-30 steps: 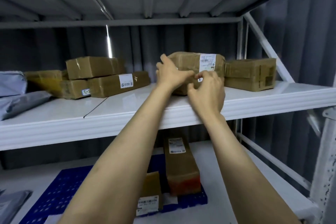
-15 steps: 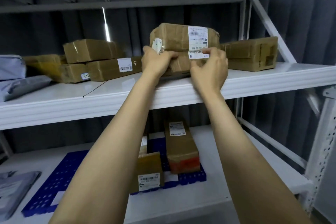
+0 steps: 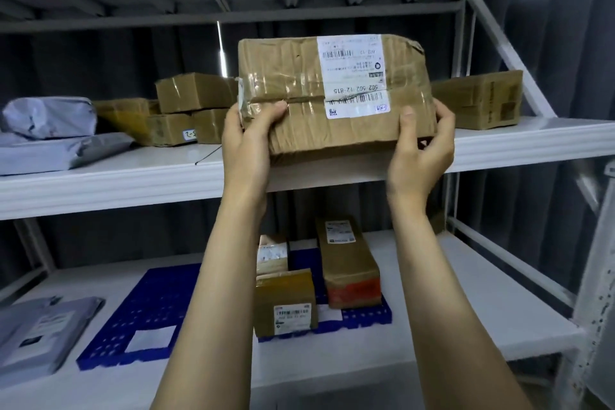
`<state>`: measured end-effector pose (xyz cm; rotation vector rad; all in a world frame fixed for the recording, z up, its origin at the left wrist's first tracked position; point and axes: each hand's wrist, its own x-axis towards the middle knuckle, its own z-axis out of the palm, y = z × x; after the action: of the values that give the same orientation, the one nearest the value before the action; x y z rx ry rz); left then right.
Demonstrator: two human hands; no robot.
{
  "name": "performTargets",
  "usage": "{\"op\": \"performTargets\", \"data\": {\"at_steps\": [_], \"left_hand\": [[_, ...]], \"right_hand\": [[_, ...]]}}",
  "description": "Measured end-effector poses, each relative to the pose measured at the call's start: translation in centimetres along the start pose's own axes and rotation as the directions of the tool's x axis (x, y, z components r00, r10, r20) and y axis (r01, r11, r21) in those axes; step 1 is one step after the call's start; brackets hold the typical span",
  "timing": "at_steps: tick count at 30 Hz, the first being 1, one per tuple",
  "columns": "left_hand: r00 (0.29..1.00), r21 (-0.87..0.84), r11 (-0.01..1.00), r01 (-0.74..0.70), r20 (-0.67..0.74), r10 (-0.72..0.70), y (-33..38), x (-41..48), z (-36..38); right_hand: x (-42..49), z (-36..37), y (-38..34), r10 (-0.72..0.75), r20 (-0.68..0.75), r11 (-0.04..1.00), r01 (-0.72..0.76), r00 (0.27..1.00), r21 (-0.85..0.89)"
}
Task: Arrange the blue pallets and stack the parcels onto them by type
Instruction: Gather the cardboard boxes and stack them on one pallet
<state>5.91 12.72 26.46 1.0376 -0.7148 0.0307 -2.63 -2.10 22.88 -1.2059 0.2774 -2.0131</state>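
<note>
**Head view: taped box lifted off the upper shelf**

Item: box, brown cardboard wrapped in clear tape, a white label on the face turned toward the wearer, printed upside down. Position: held in the air in front of the upper shelf, its lower edge just above the shelf's front lip, clear of the board.

Hold: left hand clamps the box's lower left corner, thumb across the front along the tape seam. Right hand cups the lower right corner, thumb on the front, fingers hidden behind. Both hands closed on the box; neither is free.

Handling, as judged: the walls look creased and a little bowed under the tape, so stiff enough to carry by its ends but likely to give if squeezed hard. Tape is glossy and may be slippery; palms under the bottom edge would be safer than pinching the faces. Weight cannot be told; two hands suggest some bulk at least. The torn top right corner is best left alone.

Also on the upper shelf: more cartons to the left of the box, grey mailers further left, one carton to its right.

Below the upper shelf: two pallets; the right pallet carries cartons, the left pallet only a white slip. A likely destination is the right pallet, beside its own kind.
</note>
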Motion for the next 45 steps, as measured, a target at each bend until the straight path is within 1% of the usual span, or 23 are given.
{"op": "performTargets", "data": {"at_steps": [4, 6, 7, 9, 12, 14, 17, 20, 23, 25, 26, 29, 31, 33, 35, 37, 39, 41, 43, 45], "left_hand": [[0.999, -0.076, 0.997, -0.005, 0.050, 0.009, -1.0, -2.2, -1.8], [0.998, -0.106, 0.994, 0.009, 0.070, -0.001, -2.4, -3.3, -2.9], [0.997, -0.109, 0.994, 0.016, 0.078, -0.008, -3.3, -3.9, -3.4], [0.996, -0.105, 0.994, 0.025, 0.088, -0.016, -5.1, -5.3, -4.5], [0.997, -0.089, 0.996, 0.025, 0.078, -0.018, -7.6, -6.9, -6.2], [0.997, -0.063, 0.997, 0.040, 0.063, -0.036, -9.3, -7.7, -7.5], [0.993, -0.077, 0.990, 0.116, 0.032, -0.113, -11.7, -8.7, -9.4], [0.970, -0.081, 0.967, 0.243, 0.005, -0.244, -13.6, -9.1, -11.0], [0.930, -0.024, 0.930, 0.366, -0.020, -0.367, -15.4, -8.5, -12.3], [0.891, -0.007, 0.892, 0.451, -0.048, -0.451, -16.2, -8.0, -12.7], [0.874, -0.011, 0.878, 0.479, -0.083, -0.479, -16.6, -7.8, -12.6], [0.825, -0.030, 0.860, 0.509, -0.268, -0.498, -17.2, -7.2, -12.0], [0.794, -0.020, 0.851, 0.525, -0.348, -0.499, -17.5, -7.1, -11.1], [0.778, -0.009, 0.834, 0.551, -0.356, -0.518, -17.7, -7.3, -10.0], [0.771, 0.006, 0.811, 0.585, -0.312, -0.554, -18.0, -7.6, -8.7], [0.765, 0.030, 0.789, 0.613, -0.273, -0.584, -18.8, -8.2, -7.5], [0.767, 0.147, 0.766, 0.626, -0.294, -0.571, -19.6, -8.6, -6.9], [0.770, 0.198, 0.753, 0.627, -0.306, -0.560, -19.7, -8.4, -7.0], [0.761, 0.129, 0.761, 0.635, -0.274, -0.589, -19.6, -7.6, -7.7], [0.758, 0.090, 0.761, 0.643, -0.218, -0.614, -19.5, -6.6, -8.6]], "right_hand": [[-2.6, -2.2, 0.1, -0.088, -0.105, 0.991, 0.097, 0.991, 0.087], [-3.9, -3.6, 1.0, -0.095, -0.072, 0.987, 0.103, 0.993, 0.123], [-4.5, -4.3, 1.8, -0.074, -0.040, 0.987, 0.079, 0.996, 0.141], [-5.8, -5.6, 3.1, 0.011, 0.043, 0.984, -0.018, 0.999, 0.179], [-7.9, -7.1, 4.3, 0.170, 0.191, 0.952, -0.212, 0.967, 0.223], [-9.2, -7.9, 4.9, 0.259, 0.305, 0.919, -0.331, 0.917, 0.216], [-10.9, -9.2, 6.5, 0.366, 0.453, 0.877, -0.464, 0.813, 0.125], [-12.1, -9.9, 8.0, 0.515, 0.522, 0.798, -0.602, 0.680, -0.002], [-12.7, -9.8, 9.1, 0.630, 0.556, 0.718, -0.679, 0.542, -0.153], [-12.7, -9.4, 9.7, 0.693, 0.545, 0.667, -0.708, 0.473, -0.234], [-12.7, -9.0, 10.0, 0.720, 0.525, 0.644, -0.719, 0.454, -0.261], [-13.2, -7.9, 10.8, 0.769, 0.455, 0.599, -0.757, 0.450, -0.263], [-13.8, -7.2, 11.1, 0.786, 0.415, 0.582, -0.774, 0.458, -0.250], [-14.4, -6.4, 11.3, 0.806, 0.364, 0.562, -0.796, 0.466, -0.226], [-15.1, -5.7, 11.4, 0.826, 0.324, 0.532, -0.828, 0.462, -0.175], [-15.9, -5.1, 11.4, 0.825, 0.334, 0.516, -0.850, 0.457, -0.112], [-16.8, -4.8, 11.2, 0.834, 0.367, 0.474, -0.875, 0.411, -0.099], [-17.0, -4.8, 11.2, 0.867, 0.379, 0.404, -0.901, 0.323, -0.156], [-16.3, -4.9, 11.4, 0.908, 0.348, 0.320, -0.921, 0.232, -0.223], [-15.3, -5.0, 11.5, 0.928, 0.320, 0.287, -0.910, 0.188, -0.298]]}}
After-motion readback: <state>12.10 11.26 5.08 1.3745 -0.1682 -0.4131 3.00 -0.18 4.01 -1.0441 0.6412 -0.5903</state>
